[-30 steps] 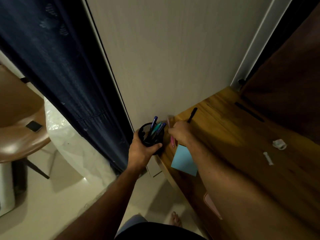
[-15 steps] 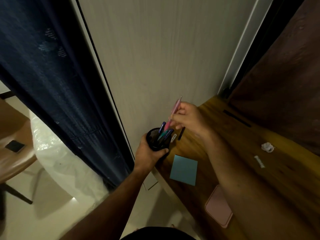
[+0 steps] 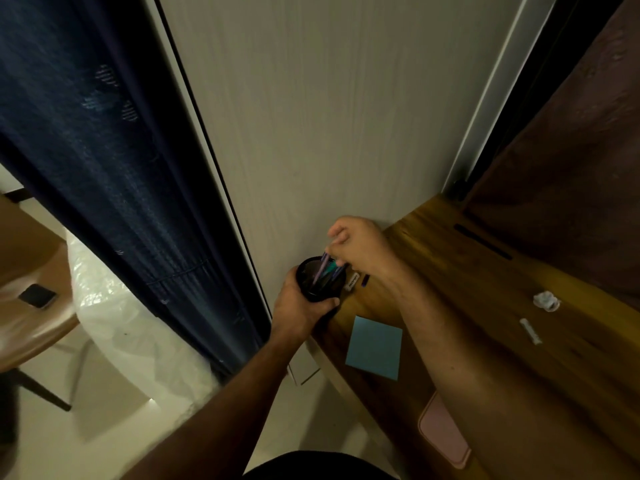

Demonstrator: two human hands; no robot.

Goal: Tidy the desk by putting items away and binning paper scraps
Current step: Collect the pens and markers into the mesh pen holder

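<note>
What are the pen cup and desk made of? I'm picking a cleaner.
Pen cup: apparently black metal mesh, though blurred here, matte.
Desk: wood or wood veneer, judging by streaky brown grain; a soft sheen suggests varnish.

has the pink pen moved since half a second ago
Yes. The right hand has lowered the pink pen into the black pen cup; earlier its tip stood high above the rim.

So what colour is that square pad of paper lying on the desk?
Light blue. The sticky-note pad shows clearly in the head view, lying flat on the wooden desk.
</note>
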